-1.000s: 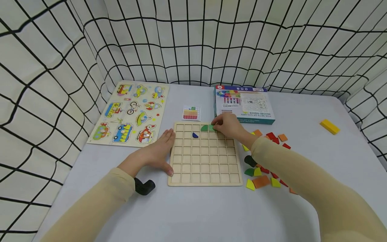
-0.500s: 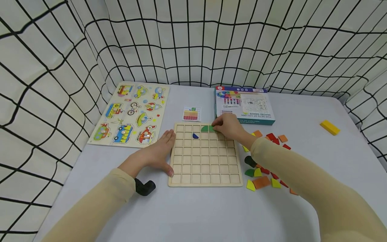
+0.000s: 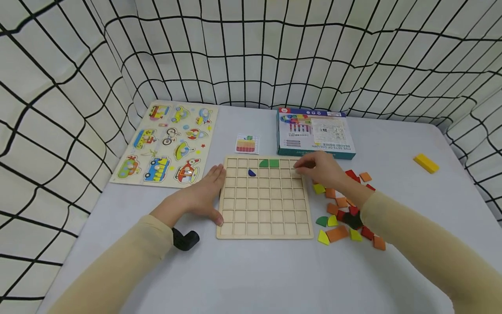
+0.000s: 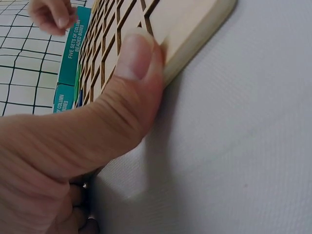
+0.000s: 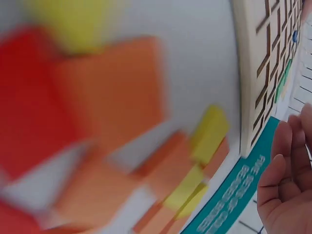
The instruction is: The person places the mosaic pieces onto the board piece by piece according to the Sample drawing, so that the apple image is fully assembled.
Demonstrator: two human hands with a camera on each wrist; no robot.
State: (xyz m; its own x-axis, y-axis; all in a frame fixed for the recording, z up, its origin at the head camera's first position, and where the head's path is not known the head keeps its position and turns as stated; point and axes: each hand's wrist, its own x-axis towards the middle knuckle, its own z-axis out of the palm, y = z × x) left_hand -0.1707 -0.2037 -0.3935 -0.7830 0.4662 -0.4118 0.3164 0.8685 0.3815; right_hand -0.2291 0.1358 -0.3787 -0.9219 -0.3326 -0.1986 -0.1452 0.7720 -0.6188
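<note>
The wooden grid board [image 3: 264, 237] lies flat on the table. Along its left edge rests my left hand [image 3: 204, 196], fingers stretched out and thumb apart; in the left wrist view the thumb [image 4: 134, 61] touches the board's edge. Over the board's upper right corner hovers my right hand [image 3: 323, 168], fingers loosely bent, with nothing seen between them. Two green pieces, one curved [image 3: 264, 163] and one squarish [image 3: 273, 163], sit side by side in the top row. A small dark blue piece [image 3: 252, 172] lies one row lower.
Several red, orange, yellow and green pieces [image 3: 337, 234] lie scattered right of the board. Behind it are a printed pattern card [image 3: 247, 144] and a box [image 3: 313, 133]. A vehicle puzzle [image 3: 166, 144] lies left, a yellow block [image 3: 426, 163] far right. Black netting surrounds the table.
My right hand has let go of the squarish green piece and moved right, toward the board's upper right corner. My left hand stays at the left edge.
</note>
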